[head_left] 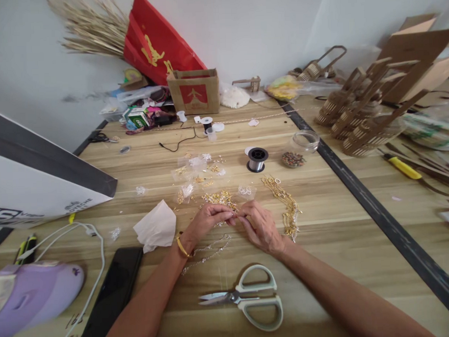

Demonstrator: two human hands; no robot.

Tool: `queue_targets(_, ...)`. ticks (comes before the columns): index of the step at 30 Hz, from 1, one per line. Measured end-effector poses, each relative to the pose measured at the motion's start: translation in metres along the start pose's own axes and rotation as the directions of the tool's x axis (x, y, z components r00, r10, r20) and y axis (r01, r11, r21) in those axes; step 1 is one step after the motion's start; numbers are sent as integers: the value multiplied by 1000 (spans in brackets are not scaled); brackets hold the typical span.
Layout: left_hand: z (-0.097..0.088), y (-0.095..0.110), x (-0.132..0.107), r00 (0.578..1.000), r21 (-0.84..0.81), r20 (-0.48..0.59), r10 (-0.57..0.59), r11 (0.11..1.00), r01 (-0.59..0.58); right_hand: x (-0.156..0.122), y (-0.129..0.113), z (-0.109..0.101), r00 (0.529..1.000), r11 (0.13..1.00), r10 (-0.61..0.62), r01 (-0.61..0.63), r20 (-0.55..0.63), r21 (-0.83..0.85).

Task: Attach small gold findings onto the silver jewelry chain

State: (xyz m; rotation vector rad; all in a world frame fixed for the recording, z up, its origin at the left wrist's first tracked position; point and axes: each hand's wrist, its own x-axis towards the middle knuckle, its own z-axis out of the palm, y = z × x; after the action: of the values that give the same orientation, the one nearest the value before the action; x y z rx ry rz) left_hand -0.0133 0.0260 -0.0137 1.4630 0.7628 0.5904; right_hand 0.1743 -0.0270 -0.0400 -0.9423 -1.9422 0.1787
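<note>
My left hand (207, 220) and my right hand (259, 226) meet fingertip to fingertip above the wooden table (321, 204), both pinched on a tiny piece I cannot make out. A gold bangle (182, 247) circles my left wrist. A thin silver chain (208, 250) trails on the table under my left hand. Small gold beads and findings (220, 198) lie scattered just beyond my fingers. A row of gold chains (284, 203) lies to the right of my right hand.
Scissors (247, 298) lie near the front edge between my forearms. A white tissue (156, 227), a black phone (113, 295) and a purple device (33, 295) sit at the left. A wire spool (256, 159), a bead dish (293, 159), a cardboard box (194, 91) and wooden baskets (359, 119) stand farther back.
</note>
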Motion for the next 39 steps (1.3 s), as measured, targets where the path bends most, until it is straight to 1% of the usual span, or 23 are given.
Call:
queue_targets(13, 0, 1, 0, 1000, 9, -6, -12, 1000, 12, -1, 0, 0, 1000, 1000, 5, -5, -14, 8)
queue_targets(19, 0, 1, 0, 1000, 6, -2, 8, 1000, -7, 1, -1, -1, 1000, 1000, 9, -9, -7, 18)
queue_targets(25, 0, 1, 0, 1000, 11, -10, -16, 1000, 16, 1, -1, -1, 1000, 1000, 8, -8, 0, 20)
queue_targets(30, -1, 0, 0, 1000, 0, 3, 12, 1000, -12, 1, -2, -1, 1000, 1000, 8, -8, 17, 5)
queue_targets(34, -1, -1, 0, 1000, -7, 13, 8, 1000, -8, 0, -1, -1, 1000, 1000, 12, -12, 26, 17)
queue_targets(39, -2, -2, 0, 1000, -23, -4, 5, 1000, -5, 0, -1, 0, 1000, 999, 16, -16, 15, 45)
